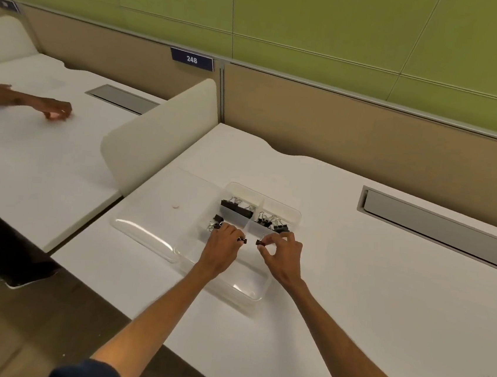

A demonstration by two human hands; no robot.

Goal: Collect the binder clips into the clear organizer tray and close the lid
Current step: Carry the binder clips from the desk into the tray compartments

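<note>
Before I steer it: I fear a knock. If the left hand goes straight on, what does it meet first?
Probably the tray's divider wall, with binder clips behind it; depth is unclear. The left hand pinches a small clip.
</note>
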